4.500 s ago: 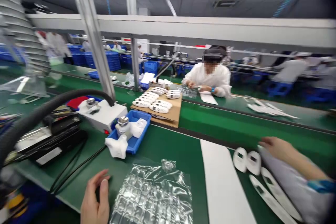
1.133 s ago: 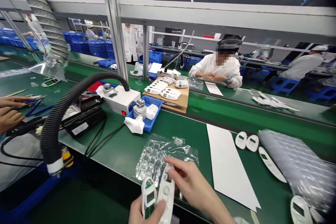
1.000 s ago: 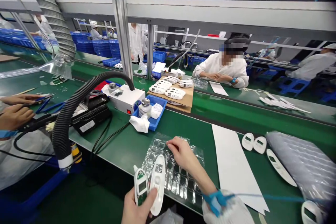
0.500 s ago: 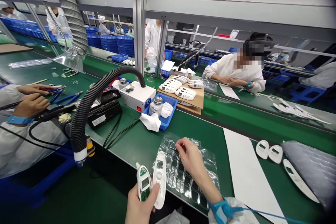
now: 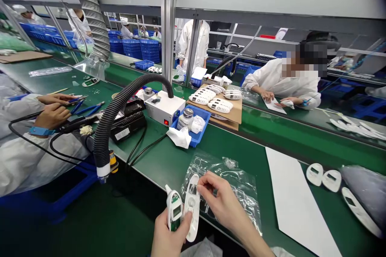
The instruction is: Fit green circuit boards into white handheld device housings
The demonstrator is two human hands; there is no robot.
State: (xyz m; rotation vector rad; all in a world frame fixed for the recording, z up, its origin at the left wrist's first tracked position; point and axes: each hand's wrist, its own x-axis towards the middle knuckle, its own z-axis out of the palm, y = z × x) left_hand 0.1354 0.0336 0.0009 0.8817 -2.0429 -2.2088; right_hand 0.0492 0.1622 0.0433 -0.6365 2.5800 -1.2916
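My left hand (image 5: 170, 235) is closed around an ear thermometer (image 5: 175, 209) with its green circuit board and small display exposed. The same hand pinches a long white front cover (image 5: 193, 202) beside it, the thumb lying on the cover's lower part. At the cover's upper end, by its rectangular window, my right hand (image 5: 221, 196) has its thumb and forefinger together in a pinch. Whatever is between those fingertips is too small to make out. Behind and below the right hand, a clear plastic sheet with square cells (image 5: 208, 164) lies on the green bench, partly covered by the hand.
A white paper strip (image 5: 297, 200) lies to the right, near several white covers (image 5: 331, 180). Ahead are a blue tray (image 5: 200, 130) with a metal-capped bottle, a white box (image 5: 165, 108) and a black hose (image 5: 102, 128). Co-workers sit at left and across.
My right hand has moved left from above the plastic sheet to the cover's window. The left hand still holds both parts. The view has shifted slightly; the co-worker across now handles the paper.
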